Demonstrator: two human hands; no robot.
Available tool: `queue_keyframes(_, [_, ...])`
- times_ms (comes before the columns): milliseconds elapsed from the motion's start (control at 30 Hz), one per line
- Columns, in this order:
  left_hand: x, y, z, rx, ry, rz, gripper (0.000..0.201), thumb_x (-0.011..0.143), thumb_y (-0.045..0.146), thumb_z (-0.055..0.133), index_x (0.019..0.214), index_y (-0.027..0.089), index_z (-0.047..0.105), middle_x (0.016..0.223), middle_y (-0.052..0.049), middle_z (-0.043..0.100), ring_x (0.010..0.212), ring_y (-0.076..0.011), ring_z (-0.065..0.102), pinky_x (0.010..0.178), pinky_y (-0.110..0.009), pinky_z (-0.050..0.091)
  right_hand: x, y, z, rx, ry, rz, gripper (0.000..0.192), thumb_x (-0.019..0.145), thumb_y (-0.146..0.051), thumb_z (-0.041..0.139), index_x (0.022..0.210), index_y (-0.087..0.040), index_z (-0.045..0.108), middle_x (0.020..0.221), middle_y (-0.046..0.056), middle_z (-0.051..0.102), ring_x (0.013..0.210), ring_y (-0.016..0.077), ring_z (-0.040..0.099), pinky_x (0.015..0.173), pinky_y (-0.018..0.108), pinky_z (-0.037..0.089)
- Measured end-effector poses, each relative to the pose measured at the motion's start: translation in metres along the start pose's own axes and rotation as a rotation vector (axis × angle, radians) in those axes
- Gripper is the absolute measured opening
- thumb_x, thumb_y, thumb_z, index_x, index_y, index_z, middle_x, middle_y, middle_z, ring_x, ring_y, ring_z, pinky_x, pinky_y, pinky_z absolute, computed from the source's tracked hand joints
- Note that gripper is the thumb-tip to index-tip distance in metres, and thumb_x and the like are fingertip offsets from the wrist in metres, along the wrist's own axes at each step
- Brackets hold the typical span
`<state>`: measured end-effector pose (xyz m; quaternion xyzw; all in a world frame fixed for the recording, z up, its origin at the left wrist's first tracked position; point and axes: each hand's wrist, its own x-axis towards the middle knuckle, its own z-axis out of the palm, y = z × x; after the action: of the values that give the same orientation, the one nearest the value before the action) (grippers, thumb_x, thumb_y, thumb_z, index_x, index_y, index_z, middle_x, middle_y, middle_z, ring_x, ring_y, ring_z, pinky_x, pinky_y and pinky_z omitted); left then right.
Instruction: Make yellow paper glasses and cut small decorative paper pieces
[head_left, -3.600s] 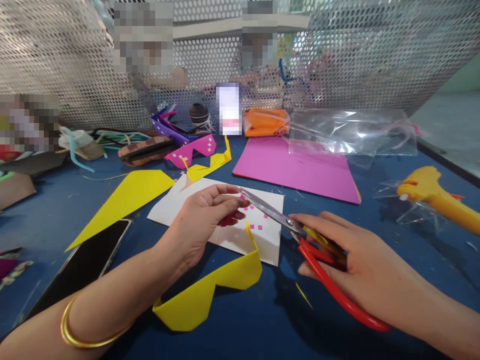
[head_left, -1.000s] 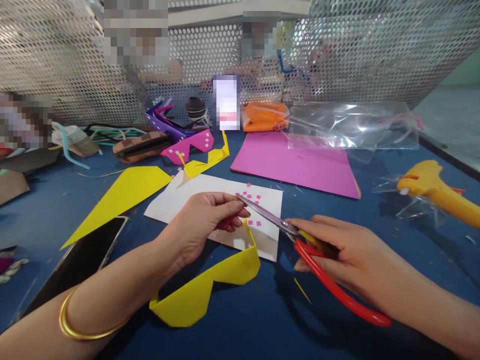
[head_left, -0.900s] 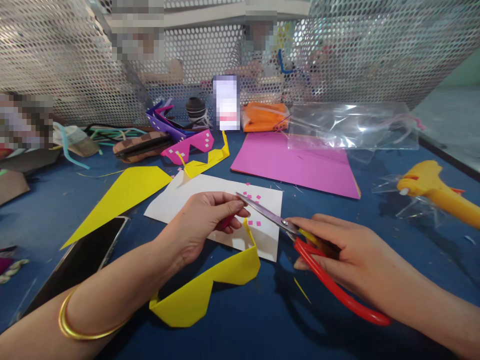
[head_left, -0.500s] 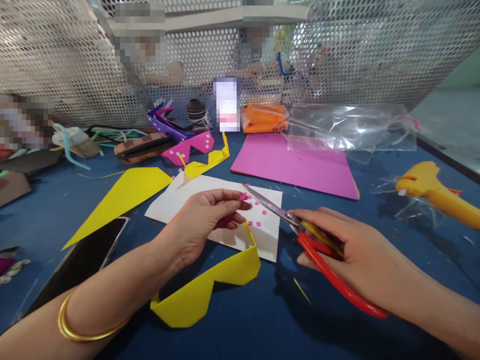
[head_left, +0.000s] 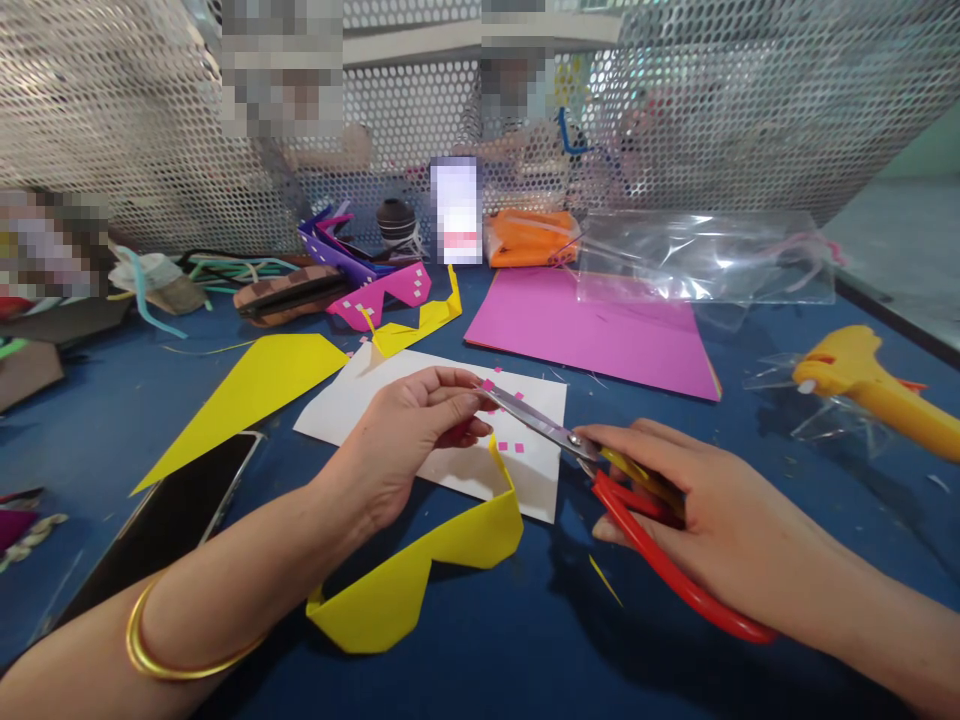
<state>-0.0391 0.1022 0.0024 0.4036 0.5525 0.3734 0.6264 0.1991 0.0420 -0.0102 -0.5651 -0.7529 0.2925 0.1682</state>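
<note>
My left hand (head_left: 409,435) pinches a thin pink paper strip (head_left: 454,433) over a white sheet (head_left: 352,400) on the blue table. My right hand (head_left: 697,500) grips red-and-yellow-handled scissors (head_left: 645,530); their steel blades (head_left: 525,415) meet the strip's tip at my left fingertips. Several tiny pink squares (head_left: 510,447) lie scattered on the white sheet. Yellow folded paper glasses (head_left: 420,575) lie just in front of my left hand, one arm standing up beside the sheet.
A black phone (head_left: 176,515) lies by my left forearm, a yellow paper triangle (head_left: 251,385) behind it. Pink card (head_left: 592,335), a clear plastic bag (head_left: 705,260), a yellow glue gun (head_left: 874,385), more paper glasses (head_left: 382,290), and a perforated metal screen (head_left: 750,100) with people behind it.
The scissors' blades have closed on the strip's tip again and shifted slightly left; pink squares have gathered on the white sheet. My left hand stays in place.
</note>
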Motion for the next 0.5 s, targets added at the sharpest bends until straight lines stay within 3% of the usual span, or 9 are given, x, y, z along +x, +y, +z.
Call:
queue_keyframes(233, [-0.0007,-0.0012,0.0012,0.024,-0.003,0.003,0.013,0.078,0.022,0.072,0.088,0.017,0.066,0.077,0.000,0.072,0.061,-0.0077,0.061,0.065,-0.022,0.051,-0.0008,-0.0040,-0.0009,0.031,-0.011,-0.013,0.043,0.085,-0.041,0.066,0.125,-0.027,0.063,0.085,0.000,0.061,0.063,0.0140,0.060,0.061,0.028,0.053])
queue_keyframes(367, [-0.0008,-0.0022,0.0014,0.039,-0.015,0.000,0.014,0.078,0.023,0.072,0.089,0.016,0.066,0.082,-0.002,0.073,0.063,-0.0077,0.061,0.067,-0.022,0.051,-0.0008,-0.0067,-0.0031,0.057,-0.059,-0.023,0.025,0.089,-0.040,0.062,0.108,-0.025,0.068,0.082,0.000,0.059,0.067,0.0145,0.061,0.064,0.027,0.052])
queue_keyframes(500, [-0.0008,-0.0026,0.0014,0.038,-0.020,-0.003,0.013,0.079,0.022,0.071,0.090,0.016,0.066,0.082,-0.001,0.073,0.062,-0.0073,0.061,0.066,-0.022,0.051,-0.0012,-0.0068,-0.0038,0.056,-0.062,-0.039,0.021,0.090,-0.041,0.061,0.101,-0.025,0.069,0.080,0.000,0.059,0.067,0.0148,0.060,0.062,0.026,0.052])
